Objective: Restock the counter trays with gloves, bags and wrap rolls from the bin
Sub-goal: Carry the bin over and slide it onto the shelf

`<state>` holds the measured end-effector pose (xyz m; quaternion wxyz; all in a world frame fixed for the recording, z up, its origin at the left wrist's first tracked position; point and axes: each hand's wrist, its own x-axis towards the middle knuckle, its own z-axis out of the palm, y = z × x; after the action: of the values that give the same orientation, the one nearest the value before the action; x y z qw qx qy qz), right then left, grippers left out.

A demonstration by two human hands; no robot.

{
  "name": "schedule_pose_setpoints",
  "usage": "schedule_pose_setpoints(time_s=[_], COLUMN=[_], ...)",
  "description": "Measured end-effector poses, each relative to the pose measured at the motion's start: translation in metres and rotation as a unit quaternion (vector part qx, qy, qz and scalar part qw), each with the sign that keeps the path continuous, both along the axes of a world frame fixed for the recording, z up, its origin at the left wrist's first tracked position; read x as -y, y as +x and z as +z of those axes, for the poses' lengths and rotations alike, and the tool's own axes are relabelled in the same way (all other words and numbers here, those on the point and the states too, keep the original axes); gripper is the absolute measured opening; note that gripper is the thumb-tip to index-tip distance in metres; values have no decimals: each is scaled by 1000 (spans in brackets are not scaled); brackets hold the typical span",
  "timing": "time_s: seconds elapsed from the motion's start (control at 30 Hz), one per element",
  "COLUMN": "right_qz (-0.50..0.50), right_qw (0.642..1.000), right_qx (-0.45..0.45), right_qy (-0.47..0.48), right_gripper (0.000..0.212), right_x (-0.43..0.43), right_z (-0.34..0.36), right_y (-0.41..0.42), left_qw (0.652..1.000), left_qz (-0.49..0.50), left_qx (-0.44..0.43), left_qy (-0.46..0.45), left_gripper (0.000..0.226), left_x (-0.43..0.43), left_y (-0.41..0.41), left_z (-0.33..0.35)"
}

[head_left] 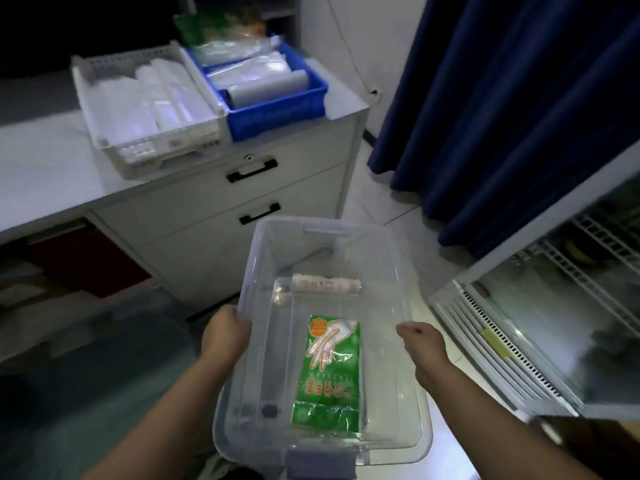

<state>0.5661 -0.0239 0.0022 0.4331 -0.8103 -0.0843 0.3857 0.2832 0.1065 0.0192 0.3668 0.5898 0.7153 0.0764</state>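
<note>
I hold a clear plastic bin (410, 386) in front of me above the floor. My left hand (225, 332) grips its left rim and my right hand (420, 344) grips its right rim. Inside lie a green pack of disposable gloves (329, 372) and, farther from me, a pale wrap roll (327, 284). On the counter stand a white slotted tray (104, 133) holding clear bags and rolls, and a blue tray (277, 114) with plastic packs and a grey roll (266, 91). A green pack (197, 27) leans behind the blue tray.
The white counter (41, 168) has two drawers with black handles (252, 171) below the trays. A dark blue curtain (519, 98) hangs at the right. A glass-fronted cooler with wire shelves (571, 306) stands at the lower right. Tiled floor lies between them.
</note>
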Motion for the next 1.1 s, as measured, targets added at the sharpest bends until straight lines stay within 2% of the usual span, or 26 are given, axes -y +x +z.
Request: schedule_pose_setpoints(time_s=[0.1, 0.27, 0.43, 0.5, 0.67, 0.77, 0.97, 1.1], right_qz=[-42, -95, -131, -137, -151, -171, -195, -193], right_qw=[998, 993, 987, 986, 982, 978, 970, 969], right_qx=[26, 57, 77, 87, 100, 111, 127, 133], right_qy=[28, 41, 48, 47, 46, 52, 74, 78], right_gripper=[14, 19, 13, 8, 17, 2, 13, 17], right_x=[9, 1, -33, -55, -127, -176, -266, -319], right_z=[24, 52, 71, 73, 82, 98, 117, 112], right_y=[53, 124, 185, 212, 272, 300, 357, 406], left_qw=[998, 992, 986, 983, 970, 965, 956, 960], left_qz=[-36, -88, -102, -114, -117, -120, -121, -127], left_qx=[51, 85, 131, 147, 211, 230, 267, 250], left_qy=[16, 8, 3, 2, -26, -35, -14, 14], left_gripper=[23, 11, 20, 25, 24, 21, 12, 10], left_x=[-7, -38, -88, -117, -202, -253, -341, -389], left_y=[59, 140, 212, 241, 306, 338, 400, 441], left_z=[14, 33, 43, 45, 50, 59, 74, 78])
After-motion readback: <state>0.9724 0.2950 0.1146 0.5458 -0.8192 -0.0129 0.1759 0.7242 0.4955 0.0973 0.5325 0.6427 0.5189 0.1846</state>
